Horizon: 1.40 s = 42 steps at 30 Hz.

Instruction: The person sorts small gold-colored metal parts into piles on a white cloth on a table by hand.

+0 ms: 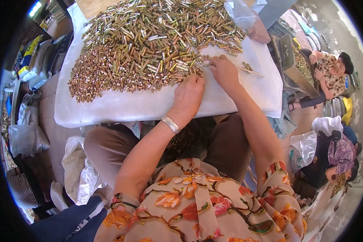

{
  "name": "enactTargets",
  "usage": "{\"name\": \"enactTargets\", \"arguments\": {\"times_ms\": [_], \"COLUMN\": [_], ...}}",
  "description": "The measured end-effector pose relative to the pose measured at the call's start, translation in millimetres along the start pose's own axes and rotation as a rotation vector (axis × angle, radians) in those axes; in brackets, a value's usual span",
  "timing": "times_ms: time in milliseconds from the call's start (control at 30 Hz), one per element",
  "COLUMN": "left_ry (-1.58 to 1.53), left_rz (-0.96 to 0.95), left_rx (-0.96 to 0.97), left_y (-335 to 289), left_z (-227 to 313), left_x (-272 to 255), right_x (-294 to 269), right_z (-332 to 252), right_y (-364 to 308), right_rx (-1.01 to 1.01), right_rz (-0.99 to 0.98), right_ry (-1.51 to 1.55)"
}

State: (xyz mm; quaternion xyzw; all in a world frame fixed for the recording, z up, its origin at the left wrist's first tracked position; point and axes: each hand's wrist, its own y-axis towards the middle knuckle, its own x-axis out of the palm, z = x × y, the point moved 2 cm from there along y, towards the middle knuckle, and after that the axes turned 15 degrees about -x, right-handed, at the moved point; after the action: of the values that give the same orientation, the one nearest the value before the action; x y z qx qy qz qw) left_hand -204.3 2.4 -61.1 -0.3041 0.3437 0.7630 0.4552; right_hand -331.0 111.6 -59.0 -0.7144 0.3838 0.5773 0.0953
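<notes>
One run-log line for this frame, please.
left hand: resting at edge of metal tubes pile | right hand: pinching small pieces | surface: white sheet | nearby: thin stick

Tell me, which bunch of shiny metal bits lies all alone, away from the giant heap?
The tiny cluster of metal pieces just right of the right hand. White cloth lies bare around it, while the others crowd together in the big heap.

One heap of small brass-coloured metal sleeves [149,44], far too many to count, on one white-covered bench [149,105]. Two hands at its near edge: left hand [188,97], right hand [225,71]. One silver bracelet [170,124]. One thin stick [250,71]. Two other people [330,72] seated at right.
</notes>
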Motion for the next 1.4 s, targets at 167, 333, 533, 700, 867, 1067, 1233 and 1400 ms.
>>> {"name": "enactTargets", "arguments": {"times_ms": [167,333,533,700,867,1067,1233,1400], "left_ry": [-0.215,-0.177,0.028,-0.146,-0.941,-1.427,-1.479,-1.472], "left_rz": [-0.069,0.005,-0.033,-0.012,-0.438,-0.561,-0.494,-0.449], "left_rx": [-0.088,-0.041,-0.023,-0.012,-0.559,-0.774,-0.683,-0.646], "left_y": [2,4,9,-10,-48,-77,-90,-94], "left_z": [-17,-6,-4,-9,-18,-12,-9,-4], "left_x": [-4,-11,0,-19,-42,-74,-89,-96], "right_x": [-8,-27,-51,-55,-60,-55,-56,-56], "right_z": [-8,-20,-64,-74,-101,-126,-140,-146], "right_y": [-15,-51,-81,-95,-99,-109,-111,-113], "right_rx": [0.017,0.150,0.503,0.501,0.446,0.255,0.127,0.101], "right_rz": [-0.005,0.143,0.144,0.145,0.269,0.339,0.338,0.340], "right_ry": [0.081,0.710,1.342,1.470,1.345,1.154,1.053,1.043]}}
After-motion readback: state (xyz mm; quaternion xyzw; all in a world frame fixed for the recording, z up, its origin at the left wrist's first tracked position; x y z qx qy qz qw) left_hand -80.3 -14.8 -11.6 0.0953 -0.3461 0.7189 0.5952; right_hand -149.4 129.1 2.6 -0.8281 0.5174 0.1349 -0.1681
